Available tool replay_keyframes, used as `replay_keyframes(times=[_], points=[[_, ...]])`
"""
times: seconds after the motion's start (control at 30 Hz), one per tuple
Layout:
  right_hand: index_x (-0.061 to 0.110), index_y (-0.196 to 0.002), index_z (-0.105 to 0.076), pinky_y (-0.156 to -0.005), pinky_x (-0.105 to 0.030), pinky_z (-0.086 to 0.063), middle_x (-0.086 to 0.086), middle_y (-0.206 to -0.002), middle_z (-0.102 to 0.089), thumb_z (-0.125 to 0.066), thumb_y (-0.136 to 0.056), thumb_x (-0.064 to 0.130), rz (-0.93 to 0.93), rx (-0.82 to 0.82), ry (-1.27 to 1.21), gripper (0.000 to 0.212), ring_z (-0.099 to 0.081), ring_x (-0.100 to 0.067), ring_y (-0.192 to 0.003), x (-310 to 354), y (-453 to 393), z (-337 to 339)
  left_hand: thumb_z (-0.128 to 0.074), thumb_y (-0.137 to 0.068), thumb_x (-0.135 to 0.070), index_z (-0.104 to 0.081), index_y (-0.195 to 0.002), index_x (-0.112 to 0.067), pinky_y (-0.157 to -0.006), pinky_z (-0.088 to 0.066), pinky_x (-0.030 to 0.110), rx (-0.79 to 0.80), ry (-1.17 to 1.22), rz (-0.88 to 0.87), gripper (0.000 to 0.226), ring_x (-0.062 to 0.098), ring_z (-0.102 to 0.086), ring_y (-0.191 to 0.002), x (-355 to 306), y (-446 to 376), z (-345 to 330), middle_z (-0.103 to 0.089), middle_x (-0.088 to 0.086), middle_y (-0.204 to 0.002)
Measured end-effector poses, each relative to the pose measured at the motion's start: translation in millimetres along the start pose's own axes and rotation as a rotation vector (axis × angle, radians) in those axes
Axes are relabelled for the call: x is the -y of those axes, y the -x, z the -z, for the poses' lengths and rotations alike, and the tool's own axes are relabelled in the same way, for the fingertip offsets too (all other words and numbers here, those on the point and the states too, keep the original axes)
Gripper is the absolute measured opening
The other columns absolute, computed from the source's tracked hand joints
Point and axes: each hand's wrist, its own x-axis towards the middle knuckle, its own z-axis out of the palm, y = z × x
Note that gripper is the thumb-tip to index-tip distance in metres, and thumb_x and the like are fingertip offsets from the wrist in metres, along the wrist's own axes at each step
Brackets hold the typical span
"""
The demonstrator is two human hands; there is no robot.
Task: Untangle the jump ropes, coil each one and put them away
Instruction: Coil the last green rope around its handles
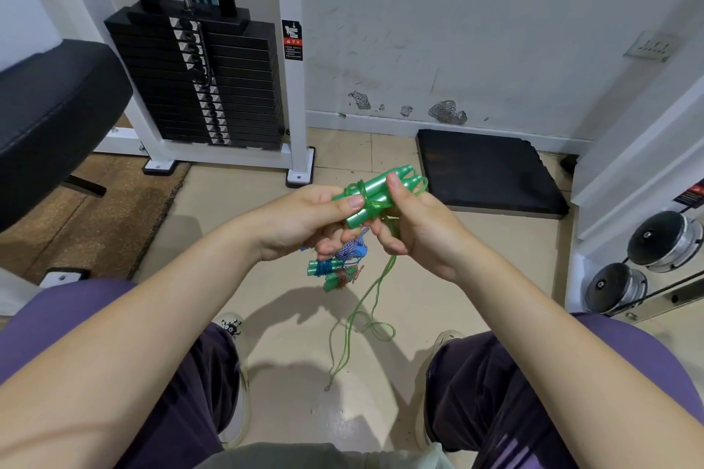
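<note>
Center frame, left hand and right hand both pinch green jump-rope handles; green cord dangles below, weight stack upper left.

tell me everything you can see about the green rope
The green rope has two glossy green handles that look like plastic, held side by side and tilted, with a thin translucent green cord wound several turns round their middle. The left hand grips the lower ends, thumb pressed on top; the right hand holds the upper part, thumb on the handles. The rest of the cord hangs loose below the right hand in long loops above the floor.
</note>
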Motion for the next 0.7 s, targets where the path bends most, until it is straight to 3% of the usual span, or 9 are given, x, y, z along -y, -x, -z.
replay_keyframes(times=[0.07,0.13,0.2,0.33,0.47,0.6,0.7], points=[[0.010,-0.117,-0.053,-0.052,-0.027,-0.020,-0.009,-0.074,-0.048,-0.060,-0.086,0.055,-0.014,0.033,-0.019,0.055,-0.027,-0.012,-0.050,-0.1,-1.8,-0.9,-0.046,-0.093,-0.038,-0.053,-0.099,-0.003,-0.046,-0.041,0.019,-0.065,-0.001,-0.020,0.036,0.013,-0.055,-0.044,-1.6,-0.9,-1.0,-0.061,0.004,-0.069],[0.013,-0.124,-0.047,-0.053,-0.030,-0.018,-0.016,-0.079,-0.048,-0.072,-0.084,0.035,-0.008,0.056,-0.002,0.052,-0.020,-0.017,-0.054,-2.6,-3.9,-1.1,-0.046,-0.093,-0.039,-0.055,-0.091,-0.008,-0.047,-0.043,0.020,-0.113,-0.005,-0.046,0.033,0.015,-0.058,-0.044,-2.1,-1.3,-1.6,-0.062,0.005,-0.070],[0.014,-0.130,-0.041,-0.051,-0.026,-0.020,-0.021,-0.081,-0.049,-0.066,-0.089,0.016,-0.002,0.036,0.014,0.048,-0.023,-0.016,-0.052,-5.0,-5.6,-0.6,-0.046,-0.095,-0.040,-0.055,-0.088,-0.008,-0.046,-0.039,0.020,-0.167,-0.049,-0.079,0.034,0.014,-0.055,-0.042,-2.8,-2.1,-3.4,-0.060,0.003,-0.068],[0.013,-0.102,-0.046,-0.042,-0.019,-0.026,-0.005,-0.059,-0.040,-0.050,-0.101,0.014,-0.029,-0.074,0.195,0.004,-0.030,-0.014,-0.043,-7.5,-4.8,-2.3,-0.046,-0.102,-0.032,-0.056,-0.097,-0.002,-0.041,-0.034,0.016,-0.404,0.011,-0.133,0.032,0.010,-0.048,-0.036,-7.0,-3.9,3.9,-0.059,-0.002,-0.062],[0.010,-0.082,-0.055,-0.044,-0.024,-0.037,-0.004,-0.061,-0.050,-0.046,-0.102,0.016,0.001,-0.103,0.342,0.023,-0.047,-0.018,-0.047,-7.7,-3.7,-10.4,-0.056,-0.098,-0.031,-0.061,-0.093,-0.007,-0.041,-0.036,0.020,-0.587,-0.079,-0.102,0.026,0.015,-0.048,-0.036,-4.9,-2.7,12.1,-0.064,0.002,-0.065],[0.010,-0.073,-0.061,-0.054,-0.021,-0.044,0.002,-0.055,-0.055,-0.060,-0.095,0.015,0.065,-0.133,0.426,0.023,-0.051,-0.014,-0.051,0.6,-0.8,-10.4,-0.065,-0.094,-0.030,-0.067,-0.087,-0.014,-0.039,-0.034,0.020,-0.616,-0.331,0.031,0.017,0.020,-0.046,-0.035,5.3,-6.0,12.7,-0.065,0.004,-0.063],[0.011,-0.069,-0.060,-0.051,-0.016,-0.038,0.009,-0.051,-0.051,-0.066,-0.091,0.016,0.145,-0.226,0.471,0.023,-0.045,-0.007,-0.048,10.5,1.6,-1.2,-0.067,-0.093,-0.031,-0.069,-0.091,-0.010,-0.039,-0.033,0.018,-0.487,-0.492,0.133,0.021,0.021,-0.045,-0.038,4.8,-2.0,14.1,-0.065,0.002,-0.060]])
